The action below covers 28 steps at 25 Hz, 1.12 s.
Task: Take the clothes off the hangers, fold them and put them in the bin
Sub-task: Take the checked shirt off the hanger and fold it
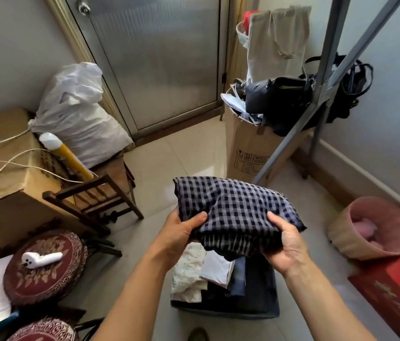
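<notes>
1. Both hands hold one folded garment. The left hand [181,232] grips its left edge with the thumb on top, and the right hand [285,247] curls round its near right corner.
2. The checked garment [233,207], dark blue and grey, is held up over the bin.
3. The bin [223,312] is a dark soft-sided box on the floor. It already holds folded clothes: a pale patterned piece [189,269], a white piece [216,267] and a denim piece [239,274], side by side.
4. Left of the bin, a round red cushion [44,279] carries a white earbud-shaped object [41,259].
5. To the right, a pink basket [356,244] lies tilted on the tiles.
6. Further off stand a wooden chair [100,195] on the left and a cardboard box [245,148] topped by a black bag [277,94], with grey rack poles [327,77] crossing in front.
7. Farthest back is a frosted door [159,57], with a white sack [76,112] to its left.
</notes>
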Available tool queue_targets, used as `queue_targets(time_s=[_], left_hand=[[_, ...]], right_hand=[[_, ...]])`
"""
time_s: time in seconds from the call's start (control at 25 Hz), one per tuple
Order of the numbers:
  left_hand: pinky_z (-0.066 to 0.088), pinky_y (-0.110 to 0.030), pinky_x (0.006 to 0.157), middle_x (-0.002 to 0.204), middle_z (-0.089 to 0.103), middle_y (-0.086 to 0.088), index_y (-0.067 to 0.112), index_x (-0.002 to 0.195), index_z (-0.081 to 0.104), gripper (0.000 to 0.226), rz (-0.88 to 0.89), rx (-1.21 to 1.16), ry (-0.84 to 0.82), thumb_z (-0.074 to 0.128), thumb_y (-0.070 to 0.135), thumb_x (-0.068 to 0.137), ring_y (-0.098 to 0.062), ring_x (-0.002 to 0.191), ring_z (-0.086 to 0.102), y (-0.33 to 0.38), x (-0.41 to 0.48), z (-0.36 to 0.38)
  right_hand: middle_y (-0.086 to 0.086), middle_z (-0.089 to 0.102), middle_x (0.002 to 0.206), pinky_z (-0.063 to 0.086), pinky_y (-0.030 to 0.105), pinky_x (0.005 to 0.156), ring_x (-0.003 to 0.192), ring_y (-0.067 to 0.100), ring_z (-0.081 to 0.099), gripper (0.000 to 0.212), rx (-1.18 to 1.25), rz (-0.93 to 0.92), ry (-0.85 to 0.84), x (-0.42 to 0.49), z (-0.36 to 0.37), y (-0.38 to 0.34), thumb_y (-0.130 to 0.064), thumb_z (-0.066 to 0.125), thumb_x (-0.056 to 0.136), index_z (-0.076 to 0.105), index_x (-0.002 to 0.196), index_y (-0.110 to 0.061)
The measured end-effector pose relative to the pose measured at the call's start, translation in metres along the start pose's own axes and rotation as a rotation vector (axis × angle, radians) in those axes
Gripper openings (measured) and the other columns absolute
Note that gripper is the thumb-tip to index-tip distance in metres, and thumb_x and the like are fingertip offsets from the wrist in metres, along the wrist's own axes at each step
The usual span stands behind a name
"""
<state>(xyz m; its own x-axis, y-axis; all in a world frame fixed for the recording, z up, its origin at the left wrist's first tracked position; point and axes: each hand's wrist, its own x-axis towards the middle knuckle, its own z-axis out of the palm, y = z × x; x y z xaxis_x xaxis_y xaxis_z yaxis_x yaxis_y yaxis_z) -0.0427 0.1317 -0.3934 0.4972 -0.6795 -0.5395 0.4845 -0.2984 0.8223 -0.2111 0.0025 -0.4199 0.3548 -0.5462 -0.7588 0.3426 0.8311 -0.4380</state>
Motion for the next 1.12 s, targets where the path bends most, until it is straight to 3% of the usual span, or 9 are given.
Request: queue_targets(time_s=[0.12, 0.2, 0.4, 0.48, 0.64, 0.76, 0.88, 1.0, 1.12], left_hand=[[0.057, -0.038, 0.082, 0.118, 0.067, -0.011, 0.012, 0.133, 0.044, 0.047, -0.050, -0.028, 0.121, 0.065, 0.008, 0.091, -0.025, 0.100, 0.070, -0.039, 0.046, -0.024], [0.057, -0.040, 0.079, 0.118, 0.063, -0.014, 0.018, 0.133, 0.035, 0.047, -0.092, -0.042, 0.192, 0.059, 0.007, 0.094, -0.028, 0.097, 0.069, -0.073, 0.068, -0.038], [0.058, -0.038, 0.061, 0.104, 0.069, -0.017, 0.022, 0.116, 0.040, 0.034, -0.132, -0.060, 0.334, 0.056, 0.002, 0.095, -0.033, 0.089, 0.070, -0.169, 0.122, -0.068], [0.057, -0.037, 0.060, 0.101, 0.070, -0.022, 0.014, 0.101, 0.045, 0.022, -0.153, -0.068, 0.374, 0.060, 0.001, 0.092, -0.032, 0.083, 0.070, -0.210, 0.144, -0.080], [0.058, -0.039, 0.072, 0.106, 0.066, -0.023, 0.007, 0.078, 0.054, 0.019, -0.192, 0.003, 0.408, 0.057, -0.005, 0.092, -0.031, 0.089, 0.066, -0.286, 0.188, -0.100], [0.055, -0.036, 0.075, 0.106, 0.066, -0.018, 0.006, 0.077, 0.062, 0.023, -0.181, 0.018, 0.426, 0.051, -0.007, 0.094, -0.027, 0.094, 0.064, -0.327, 0.217, -0.113], [0.056, -0.039, 0.082, 0.111, 0.067, -0.010, 0.012, 0.094, 0.068, 0.028, -0.237, -0.045, 0.442, 0.050, -0.010, 0.093, -0.026, 0.101, 0.064, -0.375, 0.238, -0.128], [0.055, -0.038, 0.090, 0.123, 0.059, -0.004, 0.021, 0.108, 0.065, 0.038, -0.338, 0.096, 0.406, 0.052, -0.010, 0.091, -0.025, 0.114, 0.059, -0.416, 0.247, -0.139], [0.049, -0.033, 0.097, 0.123, 0.047, 0.000, 0.030, 0.112, 0.057, 0.037, -0.282, 0.492, 0.412, 0.063, 0.001, 0.089, -0.019, 0.116, 0.052, -0.431, 0.248, -0.141]], right_hand=[[0.019, 0.068, 0.117, 0.061, 0.037, 0.059, 0.095, 0.031, 0.069, 0.042, -0.037, 0.026, 0.077, 0.048, -0.012, 0.024, -0.007, 0.064, 0.083, 0.061, 0.125, -0.003], [0.020, 0.071, 0.106, 0.058, 0.033, 0.052, 0.080, 0.029, 0.072, 0.035, -0.054, 0.059, 0.118, 0.079, -0.027, 0.046, -0.005, 0.061, 0.085, 0.063, 0.120, -0.001], [0.022, 0.068, 0.112, 0.058, 0.047, 0.063, 0.097, 0.037, 0.068, 0.071, -0.109, 0.018, 0.323, 0.166, -0.078, 0.118, -0.004, 0.078, 0.054, 0.061, 0.123, -0.004], [0.022, 0.068, 0.111, 0.057, 0.056, 0.064, 0.095, 0.038, 0.068, 0.068, -0.124, 0.038, 0.387, 0.196, -0.100, 0.144, -0.002, 0.081, 0.057, 0.061, 0.123, -0.006], [0.021, 0.067, 0.111, 0.056, 0.054, 0.070, 0.095, 0.039, 0.066, 0.042, -0.121, 0.063, 0.483, 0.254, -0.138, 0.188, 0.002, 0.072, 0.079, 0.062, 0.118, -0.006], [0.020, 0.064, 0.120, 0.049, 0.058, 0.092, 0.106, 0.040, 0.062, 0.054, -0.168, 0.074, 0.499, 0.290, -0.160, 0.215, 0.010, 0.069, 0.076, 0.056, 0.126, -0.005], [0.018, 0.063, 0.117, 0.048, 0.052, 0.095, 0.101, 0.036, 0.061, 0.058, -0.220, 0.094, 0.526, 0.318, -0.179, 0.239, 0.018, 0.065, 0.075, 0.054, 0.128, -0.005], [0.013, 0.059, 0.122, 0.048, 0.046, 0.095, 0.106, 0.033, 0.058, 0.066, -0.480, 0.069, 0.616, 0.331, -0.196, 0.256, 0.013, 0.069, 0.076, 0.046, 0.134, -0.009], [0.011, 0.044, 0.135, 0.043, 0.045, 0.101, 0.120, 0.030, 0.048, 0.086, -1.065, -0.159, 0.611, 0.324, -0.204, 0.259, -0.005, 0.080, 0.073, 0.031, 0.143, -0.017]])
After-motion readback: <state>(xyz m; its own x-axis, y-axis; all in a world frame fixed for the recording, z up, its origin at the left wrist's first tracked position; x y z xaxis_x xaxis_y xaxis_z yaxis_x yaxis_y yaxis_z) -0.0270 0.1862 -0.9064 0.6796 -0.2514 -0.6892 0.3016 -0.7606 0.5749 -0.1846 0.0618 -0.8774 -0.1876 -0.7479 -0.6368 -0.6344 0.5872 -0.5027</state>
